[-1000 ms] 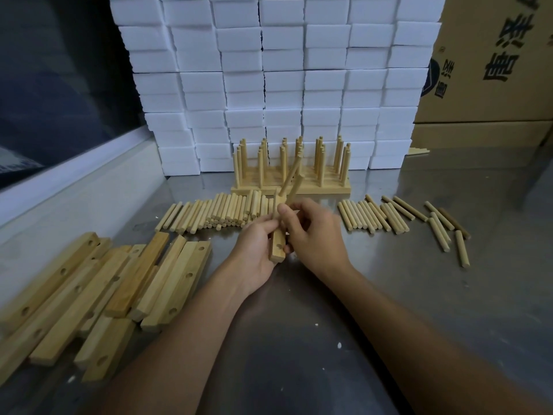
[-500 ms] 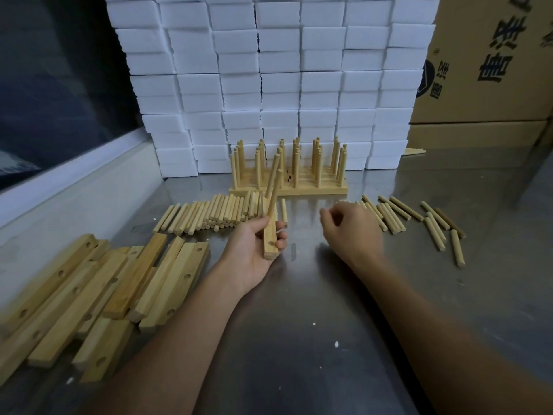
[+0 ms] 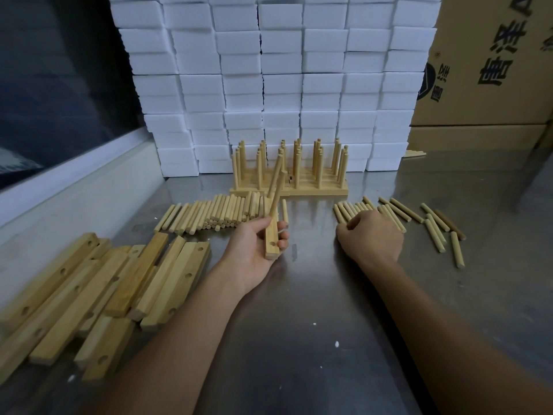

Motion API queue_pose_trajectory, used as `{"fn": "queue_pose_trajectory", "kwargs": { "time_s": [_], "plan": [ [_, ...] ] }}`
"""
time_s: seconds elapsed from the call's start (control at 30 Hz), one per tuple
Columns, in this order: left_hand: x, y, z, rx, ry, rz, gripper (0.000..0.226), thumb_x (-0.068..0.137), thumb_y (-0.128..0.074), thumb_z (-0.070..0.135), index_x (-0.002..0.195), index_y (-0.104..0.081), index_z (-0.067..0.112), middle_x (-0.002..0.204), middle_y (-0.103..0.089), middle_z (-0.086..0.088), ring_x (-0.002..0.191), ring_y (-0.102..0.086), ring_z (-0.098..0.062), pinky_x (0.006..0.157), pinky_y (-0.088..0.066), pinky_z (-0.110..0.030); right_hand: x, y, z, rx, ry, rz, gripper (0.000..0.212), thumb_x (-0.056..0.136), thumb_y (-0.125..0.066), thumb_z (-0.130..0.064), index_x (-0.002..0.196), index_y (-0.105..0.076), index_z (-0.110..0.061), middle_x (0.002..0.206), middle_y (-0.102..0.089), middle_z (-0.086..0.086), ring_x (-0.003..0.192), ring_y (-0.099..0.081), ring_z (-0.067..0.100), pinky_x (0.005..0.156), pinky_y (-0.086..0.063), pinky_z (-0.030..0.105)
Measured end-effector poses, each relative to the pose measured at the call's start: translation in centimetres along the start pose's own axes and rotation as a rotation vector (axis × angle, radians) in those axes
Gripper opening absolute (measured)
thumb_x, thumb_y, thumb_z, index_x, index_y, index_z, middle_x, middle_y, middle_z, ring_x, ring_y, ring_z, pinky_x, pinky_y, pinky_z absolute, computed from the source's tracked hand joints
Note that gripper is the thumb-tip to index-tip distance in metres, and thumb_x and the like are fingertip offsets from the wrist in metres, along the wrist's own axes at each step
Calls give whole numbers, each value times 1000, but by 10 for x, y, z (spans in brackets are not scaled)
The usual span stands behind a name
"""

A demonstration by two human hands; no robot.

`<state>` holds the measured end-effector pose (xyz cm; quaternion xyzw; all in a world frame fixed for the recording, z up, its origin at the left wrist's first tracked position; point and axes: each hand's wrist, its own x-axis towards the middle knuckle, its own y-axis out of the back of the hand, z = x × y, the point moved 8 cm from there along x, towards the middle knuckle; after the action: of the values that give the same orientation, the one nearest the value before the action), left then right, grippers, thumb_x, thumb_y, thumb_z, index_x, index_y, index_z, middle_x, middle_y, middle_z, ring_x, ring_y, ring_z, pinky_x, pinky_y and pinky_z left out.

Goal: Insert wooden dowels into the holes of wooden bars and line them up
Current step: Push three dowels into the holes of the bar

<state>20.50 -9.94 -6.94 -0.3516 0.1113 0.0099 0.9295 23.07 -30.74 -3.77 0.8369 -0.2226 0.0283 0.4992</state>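
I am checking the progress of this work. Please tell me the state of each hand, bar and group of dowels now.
left hand: grips one bar, lifted off the table
held bar: two dowels inserted, near hole empty
right hand: curled over the right dowels
right dowels: loose, scattered flat
left dowels: loose, lying side by side
finished bars: lined up, dowels upright
spare bars: piled flat, holes empty
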Motion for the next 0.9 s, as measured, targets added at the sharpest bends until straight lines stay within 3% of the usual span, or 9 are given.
{"fn": "queue_pose_trajectory", "kwargs": {
  "time_s": [0.17, 0.27, 0.33, 0.4, 0.47, 0.53, 0.67, 0.8, 0.9],
  "plan": [
    [0, -1, 0, 16, -6, 1, 23, 103, -40, 9, 118, -52, -3, 81, -60, -14, 60, -56, -18, 46, -46, -23, 5, -2, -1, 110, 38, 44, 21, 94, -57, -28, 82, -68, -15, 75, -65, 0, 76, -62, 20, 80, -53, 40],
    [0, -1, 0, 30, -9, 6, 26, 104, -39, 10, 122, -52, -4, 82, -59, -14, 61, -55, -18, 48, -46, -23, 6, -1, -1, 471, 57, 59, 18, 98, -60, -33, 98, -68, -17, 79, -63, -7, 72, -60, 8, 60, -43, 19],
    [-1, -1, 0, 35, -10, 6, 27, 104, -40, 10, 123, -52, -4, 82, -60, -14, 61, -56, -18, 49, -46, -23, 5, 4, 2, 624, 67, 96, 18, 96, -64, -34, 96, -70, -17, 78, -65, -9, 71, -61, 5, 56, -39, 10],
    [-1, -1, 1, 36, -14, 7, 26, 104, -40, 10, 123, -52, -3, 82, -60, -14, 61, -56, -18, 49, -47, -23, 6, 7, 8, 761, 44, 123, 18, 94, -67, -34, 85, -68, -19, 75, -69, -9, 71, -67, 6, 62, -48, 14],
    [-1, -1, 1, 37, -16, 10, 28, 104, -40, 11, 124, -52, -4, 83, -60, -14, 62, -56, -18, 49, -47, -23, 6, 6, 12, 858, 10, 114, 19, 92, -70, -33, 80, -66, -19, 73, -72, -7, 71, -71, 7, 70, -57, 28],
    [-2, -1, 1, 38, -18, 15, 31, 104, -39, 11, 128, -51, -5, 84, -60, -14, 63, -56, -18, 49, -47, -23, 5, 6, 13, 907, -1, 103, 21, 91, -71, -29, 76, -66, -16, 72, -74, -4, 71, -72, 11, 71, -59, 34],
    [-3, -2, 1, 46, -22, 20, 34, 104, -39, 11, 132, -49, -6, 83, -59, -14, 63, -55, -18, 49, -46, -22, 4, 7, 16, 1017, -42, 93, 22, 91, -71, -20, 75, -63, -7, 71, -74, 0, 72, -74, 16, 67, -61, 31],
    [-3, -2, 1, 50, -28, 23, 36, 104, -38, 10, 135, -46, -6, 82, -59, -14, 62, -55, -18, 49, -46, -23, 3, 12, 19, 1221, -114, 136, 14, 94, -65, -9, 83, -58, -3, 74, -70, 13, 62, -72, 10, 49, -53, 20],
    [-3, -2, 1, 50, -26, 22, 36, 104, -39, 10, 135, -47, -6, 83, -60, -14, 63, -55, -18, 49, -47, -23, 4, 12, 21, 1229, -117, 110, 15, 97, -62, -11, 98, -64, 4, 79, -74, 10, 58, -67, 6, 51, -54, 20]
  ]
}}
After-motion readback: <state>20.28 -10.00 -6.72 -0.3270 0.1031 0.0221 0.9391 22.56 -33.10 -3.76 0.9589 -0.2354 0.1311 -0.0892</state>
